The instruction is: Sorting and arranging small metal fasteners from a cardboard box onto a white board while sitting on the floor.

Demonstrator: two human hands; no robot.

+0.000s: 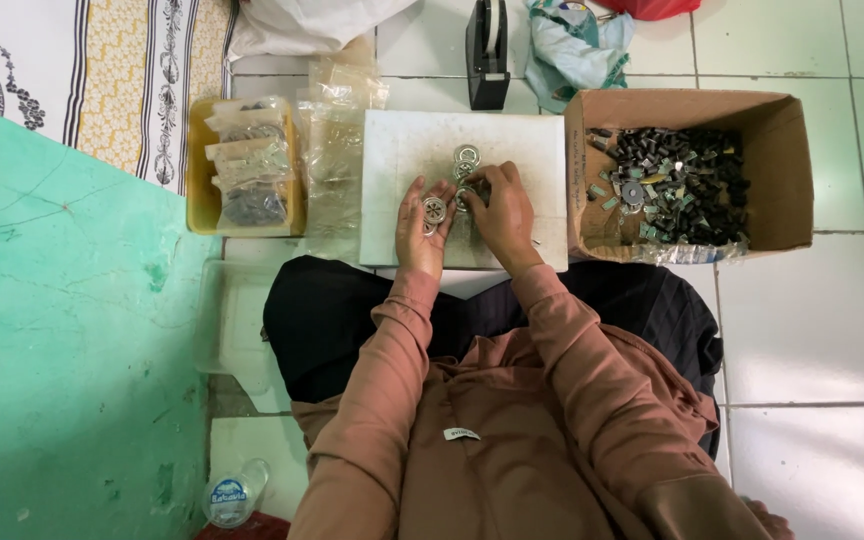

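- Green wall [62,330] on your left, white tiled floor [812,330] under you.
- Cardboard box [787,170] right of the board, holding dark small parts [687,185].
- White board [402,160] in front of your knees, both hands over it.
- Yellow tray [195,190] left of the board, stacked with filled clear bags [247,165].
- Black tape dispenser [487,50] just beyond the board.
- Your right hand [502,210] curled, fingers pinching something small at the board; can't tell what exactly.
- Your left hand [424,222] palm up, cradling a metal ring [434,209].
- More rings [466,157] lie loose on the board, just beyond your fingers.
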